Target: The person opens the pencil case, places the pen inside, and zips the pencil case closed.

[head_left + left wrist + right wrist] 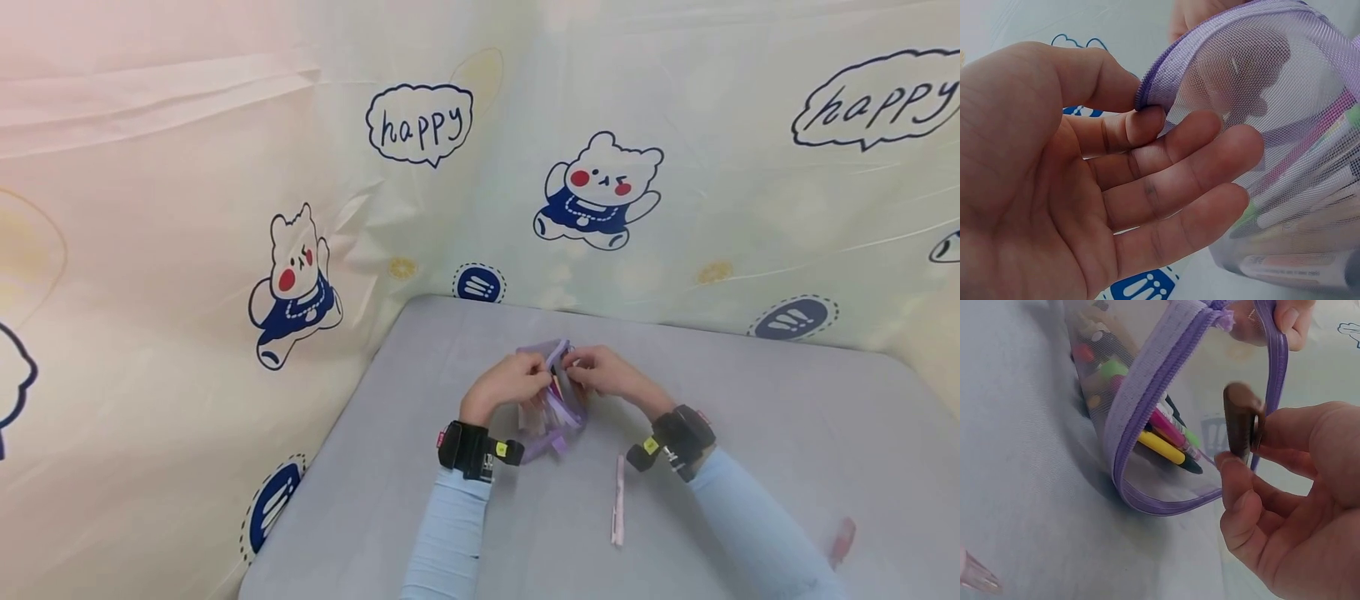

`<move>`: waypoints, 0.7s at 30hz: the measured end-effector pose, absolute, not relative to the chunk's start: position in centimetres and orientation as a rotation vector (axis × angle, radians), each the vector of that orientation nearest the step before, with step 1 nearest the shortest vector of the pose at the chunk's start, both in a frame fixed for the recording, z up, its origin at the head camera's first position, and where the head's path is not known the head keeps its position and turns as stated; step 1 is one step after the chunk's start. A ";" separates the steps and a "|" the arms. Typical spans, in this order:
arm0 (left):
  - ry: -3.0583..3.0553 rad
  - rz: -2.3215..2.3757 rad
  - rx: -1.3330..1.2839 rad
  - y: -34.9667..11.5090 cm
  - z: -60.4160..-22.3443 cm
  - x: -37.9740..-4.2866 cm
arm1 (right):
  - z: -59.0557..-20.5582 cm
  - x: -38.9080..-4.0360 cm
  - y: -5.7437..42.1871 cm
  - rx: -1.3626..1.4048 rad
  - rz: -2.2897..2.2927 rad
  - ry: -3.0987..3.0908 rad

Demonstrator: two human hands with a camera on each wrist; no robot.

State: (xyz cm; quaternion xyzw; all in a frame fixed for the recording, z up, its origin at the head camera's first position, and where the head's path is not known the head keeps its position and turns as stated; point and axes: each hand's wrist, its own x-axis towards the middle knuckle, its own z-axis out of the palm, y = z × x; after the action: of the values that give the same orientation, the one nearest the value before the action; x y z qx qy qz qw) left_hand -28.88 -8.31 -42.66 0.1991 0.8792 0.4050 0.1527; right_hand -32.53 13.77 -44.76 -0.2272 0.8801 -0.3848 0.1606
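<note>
A see-through mesh pencil case point(1316, 56) with a purple zip stands with its mouth spread apart, several pens inside. My left hand point(513, 379) pinches the zip edge point(1166, 81) between thumb and index finger, the other fingers loosely extended along the mesh. At the case's mouth, my right hand point(1297, 506) holds a short-looking brown pen point(1239, 415) with a clip by its lower end, between thumb and fingertips. A yellow pen point(1163, 449) and a magenta pen point(1172, 428) lean inside the case, their ends toward the opening.
A pale pink pen point(618, 500) lies on the grey table point(420, 500) in front of the case. Farther right, beside the right sleeve, is a blurred reddish object point(843, 542). Printed curtains point(660, 100) stand behind and left of the table.
</note>
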 end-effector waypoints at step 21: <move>2.479 1.216 0.572 -8.5 -42.9 -29.2 | -44.4 -29.0 18.1 -0.641 -0.925 2.607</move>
State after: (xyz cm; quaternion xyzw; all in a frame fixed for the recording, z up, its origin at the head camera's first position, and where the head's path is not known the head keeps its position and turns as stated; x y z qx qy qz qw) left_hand -29.20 -8.47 -42.88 0.2003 0.8677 0.4257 0.1602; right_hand -28.96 18.13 -44.36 -0.2230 0.9077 -0.3220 0.1506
